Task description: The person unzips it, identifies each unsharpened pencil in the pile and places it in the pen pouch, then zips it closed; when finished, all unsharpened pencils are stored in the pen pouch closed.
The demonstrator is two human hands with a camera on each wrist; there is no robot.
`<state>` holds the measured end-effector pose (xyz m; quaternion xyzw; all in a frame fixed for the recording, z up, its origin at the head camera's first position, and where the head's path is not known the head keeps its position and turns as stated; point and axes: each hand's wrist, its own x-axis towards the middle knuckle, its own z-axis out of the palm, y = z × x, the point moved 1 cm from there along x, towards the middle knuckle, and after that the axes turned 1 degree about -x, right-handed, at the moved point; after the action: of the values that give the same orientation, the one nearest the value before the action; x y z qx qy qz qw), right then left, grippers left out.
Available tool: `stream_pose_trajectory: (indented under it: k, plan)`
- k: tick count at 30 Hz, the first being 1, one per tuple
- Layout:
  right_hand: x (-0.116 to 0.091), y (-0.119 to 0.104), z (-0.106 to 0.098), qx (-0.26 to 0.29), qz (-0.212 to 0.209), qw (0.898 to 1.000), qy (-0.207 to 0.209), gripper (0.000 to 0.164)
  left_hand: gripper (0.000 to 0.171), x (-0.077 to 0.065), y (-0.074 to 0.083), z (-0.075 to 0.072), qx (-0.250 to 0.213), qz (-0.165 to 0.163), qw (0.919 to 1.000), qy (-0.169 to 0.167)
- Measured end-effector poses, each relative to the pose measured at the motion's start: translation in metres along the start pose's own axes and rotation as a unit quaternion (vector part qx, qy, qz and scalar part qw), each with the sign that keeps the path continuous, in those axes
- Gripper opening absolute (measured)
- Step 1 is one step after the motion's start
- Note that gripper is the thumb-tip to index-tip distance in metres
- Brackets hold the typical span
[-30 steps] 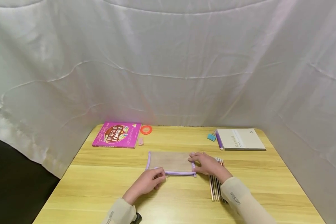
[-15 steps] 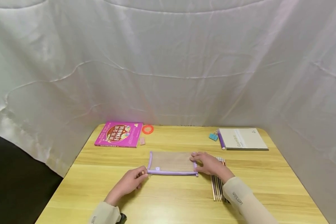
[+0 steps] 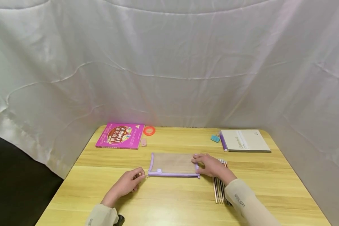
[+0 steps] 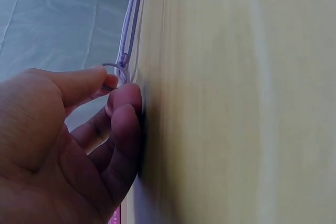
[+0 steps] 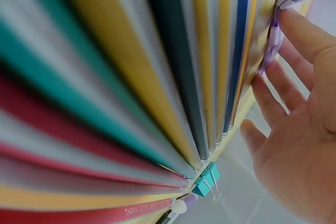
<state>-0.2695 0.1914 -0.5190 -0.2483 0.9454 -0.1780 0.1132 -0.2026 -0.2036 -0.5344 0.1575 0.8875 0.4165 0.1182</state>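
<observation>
A see-through pencil pouch (image 3: 173, 163) with purple trim lies flat on the table, its zipper along the near side. My left hand (image 3: 127, 182) is at the pouch's left near corner. Its thumb and forefinger pinch the ring-shaped zipper pull (image 4: 122, 73), clearly seen in the left wrist view. On the pouch's right edge, my right hand (image 3: 213, 166) presses with thumb and nearly straight fingertips (image 5: 258, 81). Beneath that wrist lies a row of pencils (image 3: 218, 193), partly covered by the forearm; the right wrist view shows their coloured barrels (image 5: 173, 56) up close.
At the back left are a pink book (image 3: 120, 136), an orange tape ring (image 3: 149, 131) and a pink eraser (image 3: 143, 142). A teal binder clip (image 3: 215, 138), a purple marker (image 3: 223, 142) and a pale notebook (image 3: 245, 141) are at the back right. Grey curtain (image 3: 169, 62) surrounds the table.
My left hand has slid leftward along the zipper with the pull, from mid-edge to just past the pouch's left corner. The right hand has kept its place on the pouch.
</observation>
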Motion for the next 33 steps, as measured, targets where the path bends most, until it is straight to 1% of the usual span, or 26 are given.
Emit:
stream_pose_trajectory:
  k: [11,19,24,28,30,33]
  plan:
    - [-0.001,0.0,0.002,-0.004,0.0,1.0,0.0,0.055,0.013,0.001,-0.003,0.002,-0.003,-0.005,1.0,0.0]
    - [-0.001,0.0,0.001,-0.011,-0.007,1.0,0.001,0.055,0.012,0.001,-0.001,0.002,-0.014,-0.014,0.9998,0.003]
    - [-0.001,0.002,0.002,-0.011,0.004,1.0,-0.002,0.055,0.012,0.001,0.001,0.003,-0.008,-0.012,0.9999,0.005]
    - [0.0,0.001,0.002,-0.009,0.002,1.0,0.001,0.055,0.011,0.001,0.003,0.002,-0.002,-0.01,0.9999,0.009]
    - [0.0,0.001,0.002,-0.008,0.0,1.0,0.002,0.054,0.01,0.002,0.005,0.002,0.01,-0.008,0.9998,0.018]
    - [0.0,0.001,0.002,-0.01,-0.005,1.0,0.003,0.054,0.008,0.004,0.009,0.004,0.037,-0.006,0.9981,0.05]
